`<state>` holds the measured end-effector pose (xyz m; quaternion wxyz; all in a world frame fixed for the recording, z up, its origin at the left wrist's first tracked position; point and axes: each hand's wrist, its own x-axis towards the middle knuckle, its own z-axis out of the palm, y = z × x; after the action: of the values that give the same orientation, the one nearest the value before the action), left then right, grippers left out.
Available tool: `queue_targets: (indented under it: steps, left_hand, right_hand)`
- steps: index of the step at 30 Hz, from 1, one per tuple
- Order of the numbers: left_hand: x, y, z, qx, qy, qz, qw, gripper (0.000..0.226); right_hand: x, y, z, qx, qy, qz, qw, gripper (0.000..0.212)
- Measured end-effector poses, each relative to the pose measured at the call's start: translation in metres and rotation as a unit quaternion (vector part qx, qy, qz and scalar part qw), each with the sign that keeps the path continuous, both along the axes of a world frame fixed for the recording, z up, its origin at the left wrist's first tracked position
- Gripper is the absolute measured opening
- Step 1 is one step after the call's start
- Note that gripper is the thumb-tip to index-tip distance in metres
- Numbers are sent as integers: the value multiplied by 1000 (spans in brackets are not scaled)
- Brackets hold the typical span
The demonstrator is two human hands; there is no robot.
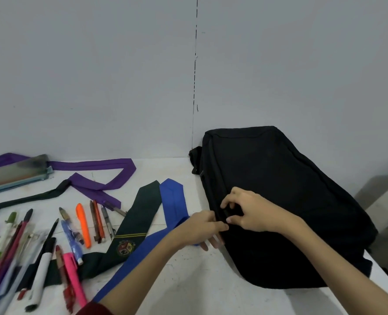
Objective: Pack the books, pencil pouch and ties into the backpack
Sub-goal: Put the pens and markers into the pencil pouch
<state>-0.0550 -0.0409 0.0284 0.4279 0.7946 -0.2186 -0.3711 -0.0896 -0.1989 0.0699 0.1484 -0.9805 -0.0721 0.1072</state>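
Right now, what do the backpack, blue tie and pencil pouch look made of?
Backpack: black woven fabric, matte, probably nylon or polyester; it sags softly and shows stitched seams. Blue tie: smooth woven cloth with a slight sheen, likely polyester or silk; a crisp centre fold shows. Pencil pouch: seems translucent plastic or mesh with pale blue edging; too blurred to be sure.
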Motion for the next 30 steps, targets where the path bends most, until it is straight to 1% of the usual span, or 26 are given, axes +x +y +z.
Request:
queue_targets:
  steps: [2,3,4,6,9,12,14,16,19,22,24,27,30]
  left_hand:
    - [-6,0,1,-30,-9,14,999,23]
    - [-9,-1,0,-47,-21,22,998,20]
    - [-13,-1,-2,-63,-32,32,997,16]
    - [-18,-2,-8,-90,-38,54,994,15]
    - [-21,-2,-14,-104,-38,73,991,18]
    - [-19,1,-14,-111,-46,66,991,19]
    - [-19,4,-14,-113,-61,62,990,18]
    - [-21,5,-16,-116,-78,66,988,19]
    - [-22,7,-19,-106,-88,57,989,29]
    - [-18,10,-19,-106,-83,26,991,32]
    - [-17,12,-19,-111,-83,7,990,33]
    - [-10,14,-17,-111,-56,-15,992,30]
    - [9,18,-8,-74,-34,-61,995,14]
  right_hand:
    - [-1,3,2,9,-3,-3,1000,26]
    - [-1,4,2,23,3,-8,1000,20]
    - [-1,5,3,47,11,-16,999,19]
    - [-2,5,6,100,26,-29,994,24]
    - [0,4,14,138,-19,-47,989,23]
    - [24,7,25,139,-93,-64,984,27]
    - [52,6,29,127,-142,-83,978,24]
    - [80,4,32,95,-203,-114,968,19]
    - [109,4,30,42,-271,-148,950,15]
    - [127,5,26,-33,-327,-126,936,7]
    - [140,2,27,-81,-366,-111,921,5]
    - [161,-5,29,-118,-392,-118,905,8]
    - [174,-5,30,-108,-387,-119,908,11]
